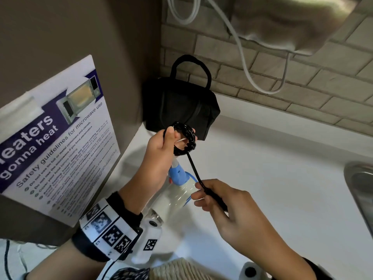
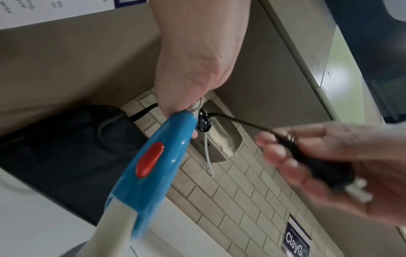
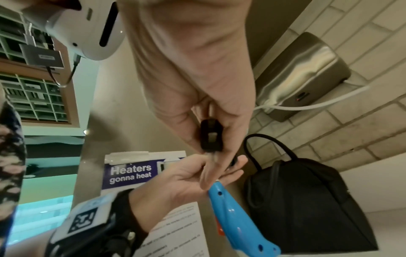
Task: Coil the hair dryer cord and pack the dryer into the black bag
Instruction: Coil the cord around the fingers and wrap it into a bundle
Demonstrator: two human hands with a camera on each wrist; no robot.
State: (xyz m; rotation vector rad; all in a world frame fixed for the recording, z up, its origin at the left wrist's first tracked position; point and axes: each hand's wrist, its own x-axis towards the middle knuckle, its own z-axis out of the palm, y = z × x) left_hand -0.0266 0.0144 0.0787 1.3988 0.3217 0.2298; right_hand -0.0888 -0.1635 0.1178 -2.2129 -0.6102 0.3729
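My left hand (image 1: pixel 167 142) grips the top of the blue and white hair dryer's (image 1: pixel 177 186) handle together with a small coil of black cord (image 1: pixel 184 141), above the white counter. A straight length of cord runs down from the coil to my right hand (image 1: pixel 210 196), which holds the black plug (image 3: pixel 211 135) in its fingers. The dryer's blue handle (image 2: pixel 151 167) with a red switch hangs below my left hand. The black bag (image 1: pixel 181 106) with its loop handle stands in the back corner, just behind the coil.
A microwave safety poster (image 1: pixel 56 138) hangs on the brown panel to the left. A metal hand dryer (image 3: pixel 303 73) with a white cable (image 1: pixel 242 57) is fixed on the tiled wall. A steel sink (image 1: pixel 361 188) rim shows at the counter's right edge.
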